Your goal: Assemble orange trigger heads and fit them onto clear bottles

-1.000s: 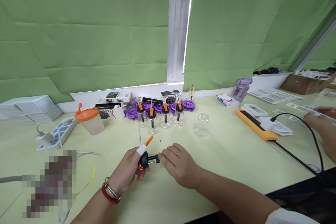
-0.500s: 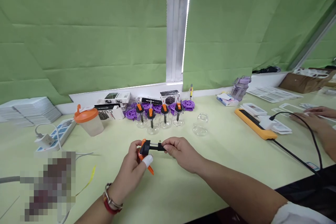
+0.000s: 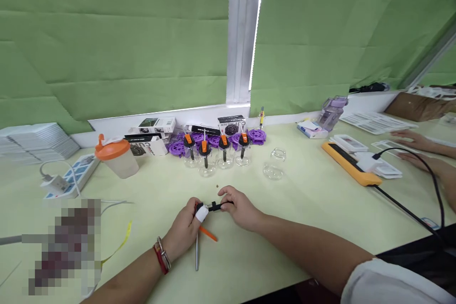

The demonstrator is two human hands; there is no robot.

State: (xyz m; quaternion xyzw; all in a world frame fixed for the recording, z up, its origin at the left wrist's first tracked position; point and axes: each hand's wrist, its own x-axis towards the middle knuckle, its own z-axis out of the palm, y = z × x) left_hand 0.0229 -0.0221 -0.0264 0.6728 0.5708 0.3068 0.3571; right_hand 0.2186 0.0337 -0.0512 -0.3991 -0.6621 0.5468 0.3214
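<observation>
One loose top (image 3: pixel 208 234), held at both ends.
My left hand (image 3: pixel 187 224) closes round it, my right hand (image 3: pixel 241 208) pinches its stem (image 3: pixel 215 207); beyond, four jars (image 3: pixel 207 170) topped, one jar (image 3: pixel 273 171) bare.

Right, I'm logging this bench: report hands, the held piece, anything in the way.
Left hand gripping black-and-orange mechanism; right hand pinching its other end. Orange lever, silver rod protruding. No obstruction seen; lone glass jar apart.
</observation>
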